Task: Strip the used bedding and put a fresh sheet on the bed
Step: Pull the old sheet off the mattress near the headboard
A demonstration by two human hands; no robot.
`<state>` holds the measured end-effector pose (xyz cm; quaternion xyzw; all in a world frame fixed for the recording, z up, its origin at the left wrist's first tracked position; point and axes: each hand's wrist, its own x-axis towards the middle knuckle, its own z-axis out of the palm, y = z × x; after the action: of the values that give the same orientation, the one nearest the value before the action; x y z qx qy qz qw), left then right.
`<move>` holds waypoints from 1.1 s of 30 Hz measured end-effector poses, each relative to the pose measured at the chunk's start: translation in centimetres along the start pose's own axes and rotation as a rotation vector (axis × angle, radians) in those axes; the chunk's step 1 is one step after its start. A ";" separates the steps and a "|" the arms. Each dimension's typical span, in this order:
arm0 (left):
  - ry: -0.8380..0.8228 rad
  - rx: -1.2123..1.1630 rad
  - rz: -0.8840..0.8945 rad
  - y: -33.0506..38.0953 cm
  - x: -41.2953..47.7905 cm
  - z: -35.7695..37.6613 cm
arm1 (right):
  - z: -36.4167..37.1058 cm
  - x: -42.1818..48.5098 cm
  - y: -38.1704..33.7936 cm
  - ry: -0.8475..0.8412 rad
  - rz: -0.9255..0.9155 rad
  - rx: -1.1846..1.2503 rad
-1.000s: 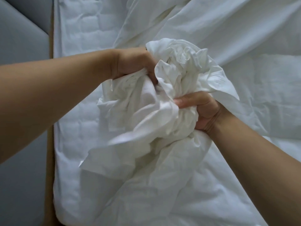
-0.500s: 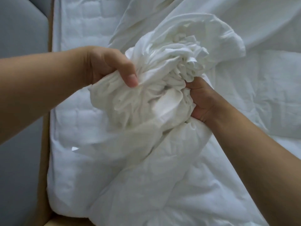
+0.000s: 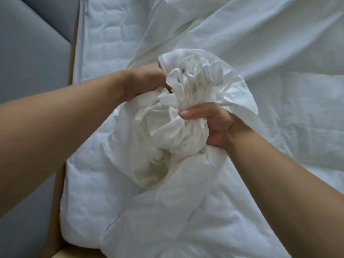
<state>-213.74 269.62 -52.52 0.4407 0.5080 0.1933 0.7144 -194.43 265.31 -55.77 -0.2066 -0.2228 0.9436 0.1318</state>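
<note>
Your left grip (image 3: 147, 81) has shifted up, clutching a fresh fistful of used sheet (image 3: 163, 138); your right grip (image 3: 214, 125) stays clenched on it just below; stripping advances, mattress pad (image 3: 104, 43) bare leftward.

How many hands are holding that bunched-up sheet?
2. The left hand grips the sheet at the bundle's upper left; the right hand grips it at the lower right. Most of the fingers are hidden in the cloth.

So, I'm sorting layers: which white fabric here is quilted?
The mattress pad lying flat by the grey padded panel; the sheet gripped by left hand and right hand is plain.
</note>
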 end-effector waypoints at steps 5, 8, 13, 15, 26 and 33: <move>0.063 -0.070 -0.145 1.2 -1.4 0.3 | 0.4 -0.3 -1.1 -0.154 -0.067 0.168; 0.004 -0.057 -0.278 2.4 -2.4 -0.7 | 0.2 -0.5 -1.7 -0.233 -0.087 0.218; -0.318 0.137 -0.707 4.2 -4.4 -1.3 | -1.4 -0.9 -1.4 -0.027 -0.133 0.157; -0.399 0.145 -0.768 4.2 -4.6 -0.6 | -1.5 -0.3 -0.9 0.061 -0.128 0.169; -0.238 -0.173 -0.333 2.7 -3.9 0.3 | -2.8 -0.8 -1.4 -0.145 0.009 0.217; 0.063 -0.017 0.019 0.7 -0.7 2.1 | -2.0 -0.8 0.0 -0.096 -0.088 0.272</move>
<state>-211.98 268.58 -51.31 0.4329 0.5245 0.2182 0.6999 -192.87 265.75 -57.12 -0.1315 -0.1076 0.9671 0.1892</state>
